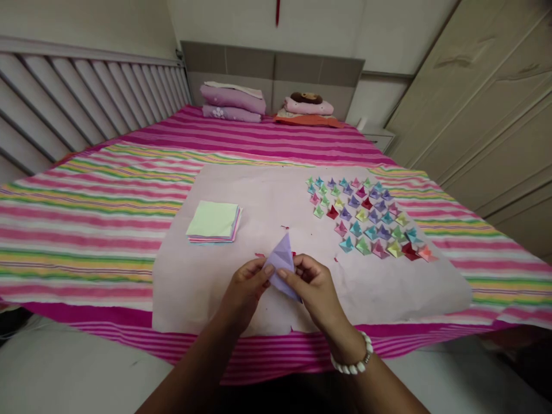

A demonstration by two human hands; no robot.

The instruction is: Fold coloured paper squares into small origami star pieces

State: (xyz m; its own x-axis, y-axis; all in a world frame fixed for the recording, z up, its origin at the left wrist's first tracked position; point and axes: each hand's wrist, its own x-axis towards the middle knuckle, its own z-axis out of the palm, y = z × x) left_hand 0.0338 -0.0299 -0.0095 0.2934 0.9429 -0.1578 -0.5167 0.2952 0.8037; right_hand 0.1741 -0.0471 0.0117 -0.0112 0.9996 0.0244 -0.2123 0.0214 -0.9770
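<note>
From the head view, the left hand and right hand both pinch a folded lilac paper above a pale sheet on the bed. A paper stack lies left; folded shapes, perhaps stars, sit in rows to the right, well apart.

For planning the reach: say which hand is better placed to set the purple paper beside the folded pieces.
Likely right: the right hand grips the purple paper, and the folded pieces lie on its side.
</note>
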